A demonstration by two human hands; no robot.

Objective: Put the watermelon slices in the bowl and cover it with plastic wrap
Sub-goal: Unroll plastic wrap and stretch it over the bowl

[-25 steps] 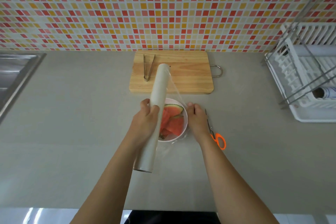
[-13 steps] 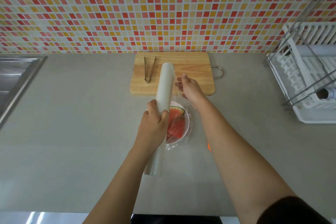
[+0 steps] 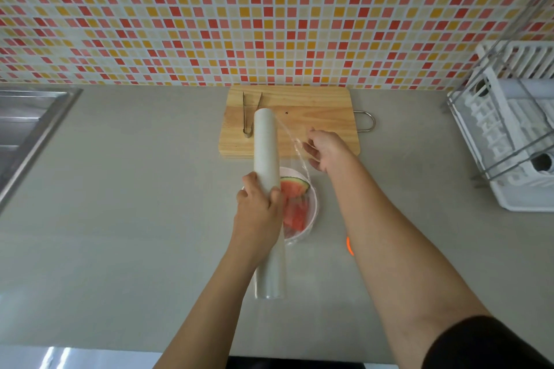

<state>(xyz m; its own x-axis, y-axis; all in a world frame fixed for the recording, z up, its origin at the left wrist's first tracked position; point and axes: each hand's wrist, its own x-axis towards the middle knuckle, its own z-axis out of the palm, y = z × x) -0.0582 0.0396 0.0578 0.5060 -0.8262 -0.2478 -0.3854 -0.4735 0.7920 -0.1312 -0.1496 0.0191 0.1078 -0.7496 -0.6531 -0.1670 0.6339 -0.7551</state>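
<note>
A grey, smooth worktop [image 3: 126, 219] is seen below a wall of small red, orange and yellow mosaic tiles [image 3: 269, 15]. A white plastic dish rack [image 3: 509, 141] is set well to the right of both grips, and a steel sink [image 3: 27, 123] well to the left. A rectangular pale wooden cutting board [image 3: 314, 111] lies beyond the grips, with slim metal tongs [image 3: 250, 114] laid on it, just left of the roll's far end. A long white roll of plastic wrap [image 3: 265, 153] is clamped around its middle by the left hand [image 3: 259, 210] and held above the worktop. A clear sheet of plastic wrap [image 3: 295, 147] is stretched from the roll to the right hand [image 3: 325, 150], whose fingers are pinched together on its edge over the board's near edge. A round white bowl [image 3: 313, 207] stands just right of the left grip and nearer than the right grip; red watermelon slices with green rind [image 3: 295, 201] are held in it. A small orange object [image 3: 348, 246] is partly hidden by the right forearm.
</note>
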